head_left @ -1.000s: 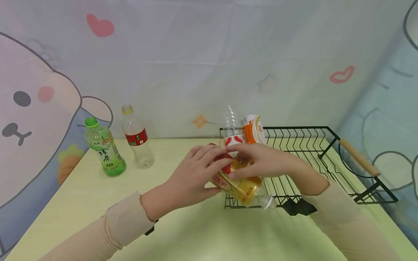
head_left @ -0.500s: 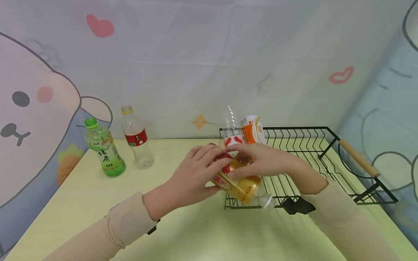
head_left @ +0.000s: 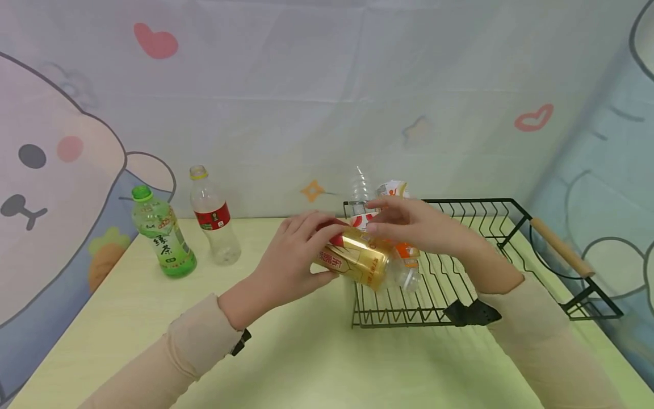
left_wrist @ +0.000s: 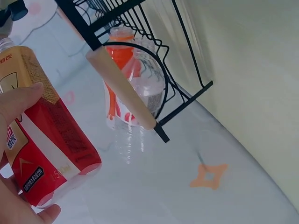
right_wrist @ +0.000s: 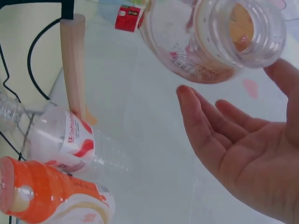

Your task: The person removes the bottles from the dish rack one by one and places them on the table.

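Bottle of clear plastic with a gold-and-red label (head_left: 357, 258) held over the left end of a black wire rack (head_left: 475, 200)

The person's left hand (head_left: 291, 255) grips it near its base, fingers and thumb curled round, and the bottle tilts, its neck pointing right and toward the table's front edge. The right hand (head_left: 424, 224) hovers just beside it, fingers loosely parted and holding nothing (whether a fingertip touches the bottle, I cannot tell). Toward the rack's back left corner are a clear ribbed bottle with a red-and-white label (head_left: 361, 186) and, just beside it, an orange-and-white bottle (right_wrist: 56, 191). A pale wooden handle (head_left: 562, 248) sits at the rack's right end. On the pale yellow-green table (head_left: 286, 358), a green plastic bottle (head_left: 164, 236) stands near the left edge; a clear bottle with a red label (head_left: 216, 218) stands beside it, near the back edge.
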A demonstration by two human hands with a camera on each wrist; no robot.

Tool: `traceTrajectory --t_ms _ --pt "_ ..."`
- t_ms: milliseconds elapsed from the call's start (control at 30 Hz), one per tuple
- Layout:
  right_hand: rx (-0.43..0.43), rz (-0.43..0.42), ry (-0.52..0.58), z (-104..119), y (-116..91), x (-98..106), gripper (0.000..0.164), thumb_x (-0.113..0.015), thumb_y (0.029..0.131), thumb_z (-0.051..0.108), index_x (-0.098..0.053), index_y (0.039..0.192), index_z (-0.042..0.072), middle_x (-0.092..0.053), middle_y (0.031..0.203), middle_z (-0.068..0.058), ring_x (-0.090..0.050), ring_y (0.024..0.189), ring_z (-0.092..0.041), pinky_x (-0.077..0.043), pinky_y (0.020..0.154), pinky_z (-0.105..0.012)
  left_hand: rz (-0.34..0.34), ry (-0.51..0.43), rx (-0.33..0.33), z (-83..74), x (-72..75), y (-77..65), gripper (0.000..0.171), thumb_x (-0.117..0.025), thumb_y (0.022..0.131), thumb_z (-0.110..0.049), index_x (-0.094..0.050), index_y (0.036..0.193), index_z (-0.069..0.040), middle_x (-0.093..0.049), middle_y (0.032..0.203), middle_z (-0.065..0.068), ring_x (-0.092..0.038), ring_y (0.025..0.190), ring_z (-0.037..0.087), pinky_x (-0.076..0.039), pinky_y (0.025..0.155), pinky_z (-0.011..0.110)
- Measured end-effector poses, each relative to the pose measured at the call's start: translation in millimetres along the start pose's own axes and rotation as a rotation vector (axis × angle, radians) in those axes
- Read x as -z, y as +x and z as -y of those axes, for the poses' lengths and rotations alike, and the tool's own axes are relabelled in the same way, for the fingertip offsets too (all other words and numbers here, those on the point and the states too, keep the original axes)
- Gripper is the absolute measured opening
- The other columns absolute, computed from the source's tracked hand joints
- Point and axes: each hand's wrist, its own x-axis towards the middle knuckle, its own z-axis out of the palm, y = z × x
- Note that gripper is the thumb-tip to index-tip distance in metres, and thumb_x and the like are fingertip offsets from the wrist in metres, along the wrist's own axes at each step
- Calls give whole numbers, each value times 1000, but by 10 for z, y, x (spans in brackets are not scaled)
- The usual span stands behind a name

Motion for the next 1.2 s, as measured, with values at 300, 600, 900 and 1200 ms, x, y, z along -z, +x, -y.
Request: traceTrajectory --t_ms 300,600,900,1200 --pt "-27 -219 89 -48 -23 216 53 -51 100 35 -40 145 10 -61 124 -15 -64 98 -24 -54 83 -30 -32 -88 148 239 -4 -11 71 -88 66 -22 -54 126 -7 -52 126 11 -49 115 30 -42 95 48" --pt "-61 -306 154 -261 16 261 52 -49 101 33 -37 146 10 -55 133 -17 -58 111 -26 -53 87 -28 -10 -242 406 388 2 -19 72 -86 70 -19 -49 130 -7 -48 131 11 -40 123 28 -44 96 44" --pt "-122 -335 171 -561 82 232 62 -50 100 38 -30 150 9 -51 136 -19 -57 113 -27 -53 83 -22 -106 -455 620 580 -109 -21 69 -83 74 -18 -45 130 -7 -47 123 8 -40 118 22 -49 89 39" --pt "-150 -364 233 -767 193 210 69 -53 97 43 -27 151 8 -50 136 -21 -52 119 -35 -53 82 -21 -205 -516 742 720 -297 -61 70 -80 78 -20 -40 134 -7 -42 129 10 -37 121 24 -44 96 44"
